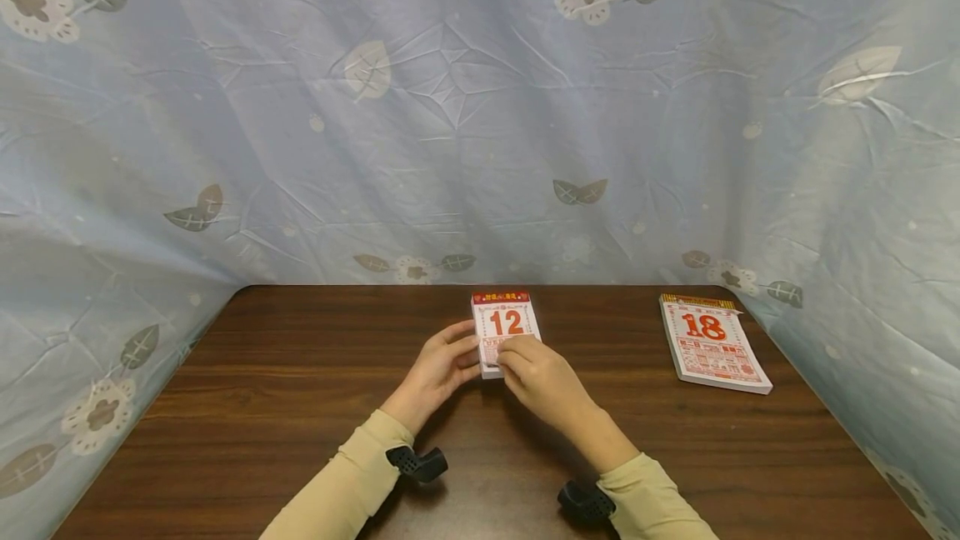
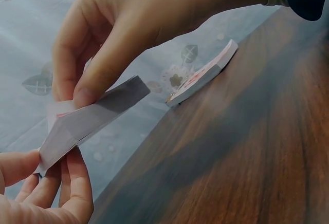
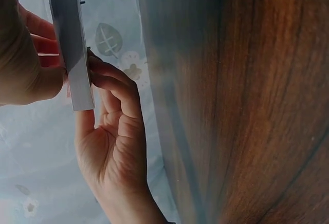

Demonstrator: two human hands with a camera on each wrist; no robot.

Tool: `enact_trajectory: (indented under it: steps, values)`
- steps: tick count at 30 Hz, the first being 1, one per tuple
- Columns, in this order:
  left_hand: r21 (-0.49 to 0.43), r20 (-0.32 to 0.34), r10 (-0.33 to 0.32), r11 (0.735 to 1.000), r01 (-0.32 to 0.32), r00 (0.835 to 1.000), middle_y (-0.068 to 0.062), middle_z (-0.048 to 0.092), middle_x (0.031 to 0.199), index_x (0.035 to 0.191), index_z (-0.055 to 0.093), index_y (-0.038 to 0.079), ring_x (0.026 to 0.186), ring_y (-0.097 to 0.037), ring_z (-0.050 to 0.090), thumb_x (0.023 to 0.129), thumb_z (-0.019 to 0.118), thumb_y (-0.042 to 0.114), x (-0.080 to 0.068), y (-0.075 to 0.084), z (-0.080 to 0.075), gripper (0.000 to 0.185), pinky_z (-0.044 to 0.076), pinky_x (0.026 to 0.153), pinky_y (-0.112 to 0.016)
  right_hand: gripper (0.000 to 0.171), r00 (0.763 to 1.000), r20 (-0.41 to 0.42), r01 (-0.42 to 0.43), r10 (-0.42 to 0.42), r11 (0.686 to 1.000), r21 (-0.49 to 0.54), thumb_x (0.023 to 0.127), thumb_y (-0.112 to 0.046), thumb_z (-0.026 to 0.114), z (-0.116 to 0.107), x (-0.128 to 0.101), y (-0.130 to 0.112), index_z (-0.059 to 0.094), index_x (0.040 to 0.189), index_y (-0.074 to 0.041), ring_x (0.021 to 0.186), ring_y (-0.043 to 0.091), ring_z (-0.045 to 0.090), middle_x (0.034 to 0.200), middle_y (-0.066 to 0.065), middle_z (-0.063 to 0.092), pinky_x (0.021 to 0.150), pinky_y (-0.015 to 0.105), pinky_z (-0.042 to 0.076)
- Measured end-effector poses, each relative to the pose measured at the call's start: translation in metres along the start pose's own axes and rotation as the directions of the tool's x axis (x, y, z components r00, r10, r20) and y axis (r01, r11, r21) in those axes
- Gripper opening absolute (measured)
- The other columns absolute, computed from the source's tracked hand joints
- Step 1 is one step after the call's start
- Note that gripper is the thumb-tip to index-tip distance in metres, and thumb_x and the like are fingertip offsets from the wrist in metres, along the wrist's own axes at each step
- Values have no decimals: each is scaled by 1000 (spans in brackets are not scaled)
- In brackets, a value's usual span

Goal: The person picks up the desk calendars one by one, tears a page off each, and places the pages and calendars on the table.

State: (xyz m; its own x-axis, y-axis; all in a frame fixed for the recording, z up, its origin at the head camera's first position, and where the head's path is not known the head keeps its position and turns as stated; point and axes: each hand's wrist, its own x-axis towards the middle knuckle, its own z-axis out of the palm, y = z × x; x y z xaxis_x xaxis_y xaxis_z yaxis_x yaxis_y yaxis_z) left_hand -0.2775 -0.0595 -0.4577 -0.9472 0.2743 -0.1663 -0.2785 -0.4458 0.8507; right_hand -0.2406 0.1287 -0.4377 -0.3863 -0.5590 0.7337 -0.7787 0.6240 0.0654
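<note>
Two hands meet on a small tear-off calendar pad [image 1: 505,332] showing a red 12, held just above the dark wooden table [image 1: 300,407] near its far edge. Going from the left: the left hand [image 1: 438,369] supports the pad from its left side, fingers curled under and behind it and the thumb lying along the edge, so it is closed around the pad. In the left wrist view its fingertips [image 2: 72,183] sit beneath the grey underside of the pad [image 2: 90,118]. Just to its right, the right hand [image 1: 536,377] comes over the pad's lower corner; thumb and forefinger [image 2: 97,82] pinch there, though whether they hold one sheet or the whole block cannot be told. The right wrist view shows the pad [image 3: 72,44] edge-on, clamped between the two hands.

Judging by this grip, the step in hand looks like working the top sheet loose at its lower edge. The next move would seem to call for the left hand to brace the block steadily while the right lifts a single leaf and pulls toward the bound top, without taking a second sheet along.

Both forearms, in pale yellow sleeves, angle inward from the near edge, wrists raised. Well to the right of the right hand, a second calendar pad [image 1: 712,344] marked 18 lies flat on the table.
</note>
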Motion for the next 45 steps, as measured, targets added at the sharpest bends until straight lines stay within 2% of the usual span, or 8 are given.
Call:
enact_trajectory:
  steps: [10,15,26,31,34,38,39,45]
  values:
    - [6,-24,24,1000,-24,999,-6,66,96,137,41,-1,82,-14,68,96,53,0,-2,-4,6,42,55,71,-30,6,998,19,-61,62,998,-32,83,-9,72,1,0,-4,69,88,-8,93,17,65,95,2,68,85,29,54]
    - [-15,-19,32,999,-32,999,-6,65,97,137,41,0,82,-14,68,96,53,1,-5,-5,9,42,55,72,-31,7,996,-5,-94,94,994,-47,82,-10,73,4,-2,-3,68,86,-8,91,18,65,95,2,68,84,31,53]
    - [-48,-11,31,998,-32,999,-5,66,98,136,42,2,84,-14,68,97,53,2,-7,-6,13,41,56,73,-31,9,965,-81,-246,250,968,54,80,-6,75,6,-2,-1,69,85,-5,98,26,64,101,10,69,87,40,52]
    - [-58,-10,41,997,-41,999,-4,66,98,136,41,1,84,-13,68,97,53,2,-8,-7,14,41,56,72,-32,9,933,-90,-331,348,929,166,78,-3,77,5,1,-2,70,83,-4,101,31,63,107,14,68,94,54,49]
    - [-67,-15,39,997,-40,999,-4,65,99,137,42,2,83,-13,68,97,53,2,-8,-7,15,42,56,72,-32,8,906,-67,-394,419,889,233,79,-3,77,4,2,-3,70,83,-3,103,31,62,112,16,67,91,52,52]
    - [-78,-22,27,997,-28,999,-6,64,102,139,40,3,86,-14,68,97,52,1,-8,-8,15,43,56,74,-33,6,865,-24,-469,501,826,311,82,-3,75,2,3,-5,70,83,-3,107,30,61,119,16,66,81,39,57]
    - [-79,-20,23,997,-25,1000,-6,64,103,139,40,4,87,-14,68,98,51,1,-8,-8,15,43,56,74,-33,5,858,-20,-479,513,815,326,83,-3,75,1,3,-6,70,84,-3,108,30,60,120,15,66,81,39,57]
    - [-110,39,4,994,0,999,-7,65,110,145,34,4,95,-16,67,99,49,3,-9,-8,15,48,55,81,-35,5,828,-25,-511,560,772,377,84,-5,74,1,2,-7,70,84,-3,110,32,61,119,14,66,84,43,56]
